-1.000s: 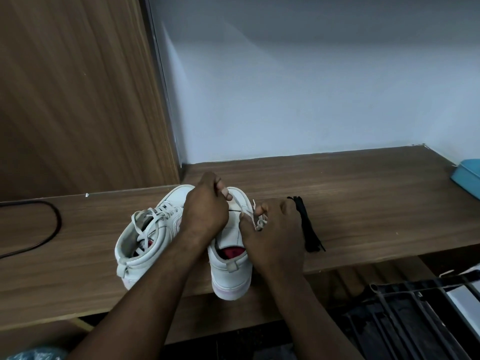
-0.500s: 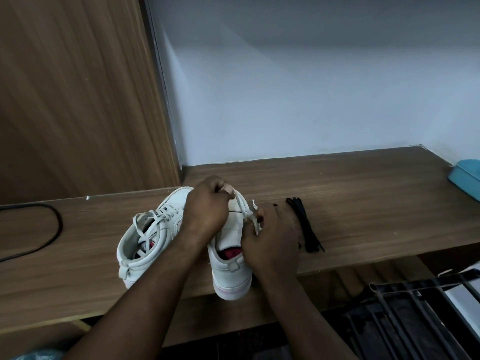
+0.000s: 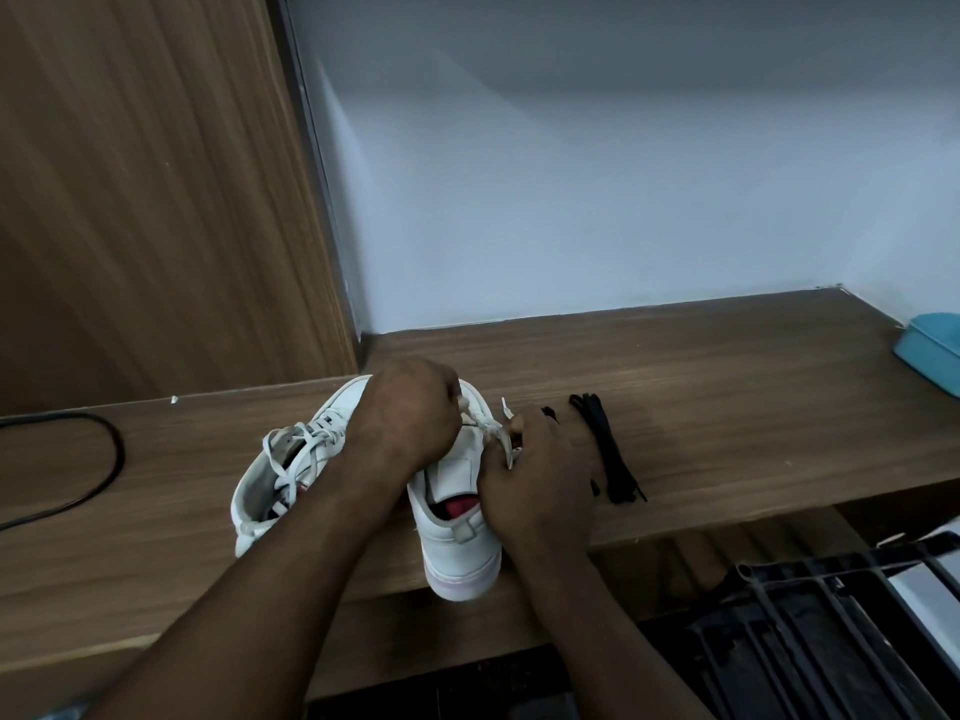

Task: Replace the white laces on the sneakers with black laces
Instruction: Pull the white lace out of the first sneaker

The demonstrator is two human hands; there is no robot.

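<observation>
Pulling the white lace slightly tauter than a second ago, the left hand and right hand each keep a closed grip pinching it over the near sneaker. Unlacing looks well advanced here. The other sneaker, at nine o'clock, is fully laced, and the black laces lie at three o'clock on the worktop.

Curled fingers of the left hand hide the front eyelets of the right sneaker. The white lace vanishes inside the fingers of the right hand, which also cover part of the black laces.
</observation>
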